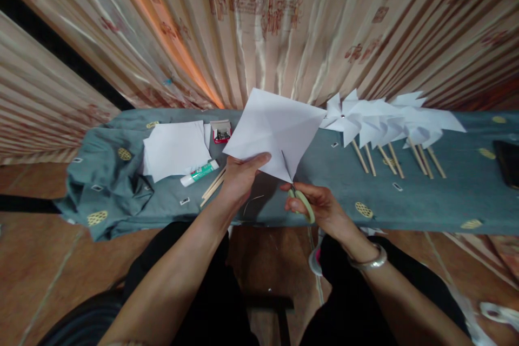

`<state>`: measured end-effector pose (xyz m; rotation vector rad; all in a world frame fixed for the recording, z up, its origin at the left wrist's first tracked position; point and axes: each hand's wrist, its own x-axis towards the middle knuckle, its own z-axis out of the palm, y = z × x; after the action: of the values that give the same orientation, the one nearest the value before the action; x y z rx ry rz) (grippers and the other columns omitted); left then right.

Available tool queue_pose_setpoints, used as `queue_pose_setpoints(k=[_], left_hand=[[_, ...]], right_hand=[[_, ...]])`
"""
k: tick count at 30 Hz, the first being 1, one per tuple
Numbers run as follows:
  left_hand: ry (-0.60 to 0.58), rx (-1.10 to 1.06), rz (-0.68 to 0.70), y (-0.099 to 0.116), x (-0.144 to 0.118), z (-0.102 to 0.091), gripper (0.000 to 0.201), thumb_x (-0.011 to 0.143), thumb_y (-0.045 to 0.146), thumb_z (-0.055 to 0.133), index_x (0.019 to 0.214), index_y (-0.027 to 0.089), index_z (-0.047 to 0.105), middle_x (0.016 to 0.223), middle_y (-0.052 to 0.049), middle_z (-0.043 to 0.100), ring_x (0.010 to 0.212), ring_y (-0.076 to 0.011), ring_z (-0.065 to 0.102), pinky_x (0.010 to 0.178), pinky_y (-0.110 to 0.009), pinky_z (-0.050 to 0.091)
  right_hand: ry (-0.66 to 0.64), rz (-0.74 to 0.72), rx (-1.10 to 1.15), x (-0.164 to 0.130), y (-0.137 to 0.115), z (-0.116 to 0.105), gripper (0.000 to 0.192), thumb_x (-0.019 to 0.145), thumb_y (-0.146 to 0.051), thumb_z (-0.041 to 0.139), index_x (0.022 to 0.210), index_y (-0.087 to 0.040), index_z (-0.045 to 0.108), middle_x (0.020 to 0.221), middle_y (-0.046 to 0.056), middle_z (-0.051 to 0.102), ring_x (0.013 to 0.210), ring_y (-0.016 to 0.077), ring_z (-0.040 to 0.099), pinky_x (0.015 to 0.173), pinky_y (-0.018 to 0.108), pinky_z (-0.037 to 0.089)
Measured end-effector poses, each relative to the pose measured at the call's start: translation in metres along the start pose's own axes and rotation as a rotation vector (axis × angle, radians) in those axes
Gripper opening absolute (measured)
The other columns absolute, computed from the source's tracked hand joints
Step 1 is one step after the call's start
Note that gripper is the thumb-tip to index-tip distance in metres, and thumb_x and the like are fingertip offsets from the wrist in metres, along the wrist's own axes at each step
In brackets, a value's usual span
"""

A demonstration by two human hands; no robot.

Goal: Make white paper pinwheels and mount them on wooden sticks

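My left hand (242,175) grips a square white sheet of paper (275,124) by its lower left edge, thumb on top and fingers underneath. Faint crease lines cross the sheet. In my right hand (318,203) is a pair of scissors (305,204) with pale green handles. Their blades reach into the paper from its lower corner and point toward its middle. One blade shows as a dark line over the sheet; the other is hidden beneath it.
Left on the cloth-covered table (340,205) lie a stack of white paper (176,146), a glue stick (199,173), a small red box of metal pins (221,132) and wooden sticks (213,188). Several paper pinwheels (377,121) lie at right. A dark object (506,162) sits at the far right.
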<state>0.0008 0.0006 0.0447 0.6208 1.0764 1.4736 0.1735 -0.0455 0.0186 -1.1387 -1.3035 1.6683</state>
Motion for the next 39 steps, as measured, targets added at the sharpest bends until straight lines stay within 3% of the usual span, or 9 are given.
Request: queue_pose_setpoints(k=[6,14,19,26,32,39], left_hand=[[-0.012,0.018,-0.002,0.0007,-0.0008,-0.0006,0.030,0.054,0.020,0.086,0.077,0.013,0.070,0.077,-0.006,0.073,0.071,-0.0214,0.070,0.069,-0.034,0.056],[-0.003,-0.009,0.010,0.0009,0.0006,0.0002,0.037,0.052,0.017,0.086,0.085,0.014,0.070,0.077,-0.005,0.073,0.072,-0.0216,0.069,0.068,-0.033,0.056],[-0.016,-0.020,-0.004,0.0009,-0.0016,0.0005,0.044,0.052,0.015,0.084,0.094,0.015,0.070,0.076,-0.002,0.073,0.068,-0.0189,0.067,0.067,-0.032,0.054],[-0.064,-0.030,-0.022,0.0009,-0.0059,0.0031,0.043,0.053,0.014,0.082,0.094,0.018,0.070,0.075,-0.001,0.073,0.065,-0.0180,0.066,0.065,-0.031,0.054],[-0.060,0.003,-0.023,0.0014,-0.0058,0.0034,0.045,0.053,0.016,0.082,0.096,0.018,0.071,0.082,-0.005,0.075,0.076,-0.0238,0.069,0.071,-0.035,0.054],[-0.060,0.009,-0.034,-0.0009,-0.0068,0.0027,0.040,0.053,0.015,0.082,0.091,0.019,0.071,0.075,-0.002,0.074,0.067,-0.0203,0.068,0.067,-0.033,0.054]], right_hand=[[0.016,0.033,0.043,0.0004,-0.0015,0.0011,0.050,0.060,-0.053,0.086,0.094,-0.018,0.077,0.059,-0.004,0.054,0.053,0.0074,0.046,0.048,0.021,0.041],[0.025,0.071,0.087,0.0021,-0.0005,0.0012,0.048,0.058,-0.048,0.089,0.094,-0.019,0.078,0.062,-0.002,0.058,0.055,0.0085,0.050,0.050,0.023,0.044],[0.020,0.044,0.069,0.0031,0.0017,0.0008,0.047,0.058,-0.053,0.087,0.086,-0.017,0.076,0.060,-0.003,0.055,0.054,0.0078,0.046,0.047,0.021,0.038],[0.011,0.023,0.032,0.0021,0.0008,-0.0016,0.040,0.061,-0.050,0.086,0.064,-0.016,0.065,0.057,-0.004,0.048,0.053,0.0070,0.038,0.046,0.021,0.032],[0.034,0.089,0.078,0.0032,-0.0015,0.0008,0.041,0.053,-0.047,0.090,0.070,-0.017,0.067,0.058,-0.004,0.052,0.054,0.0087,0.045,0.047,0.021,0.035],[0.018,0.078,0.053,0.0036,-0.0048,-0.0002,0.043,0.055,-0.048,0.089,0.063,-0.017,0.060,0.057,-0.004,0.054,0.053,0.0080,0.045,0.047,0.020,0.033]])
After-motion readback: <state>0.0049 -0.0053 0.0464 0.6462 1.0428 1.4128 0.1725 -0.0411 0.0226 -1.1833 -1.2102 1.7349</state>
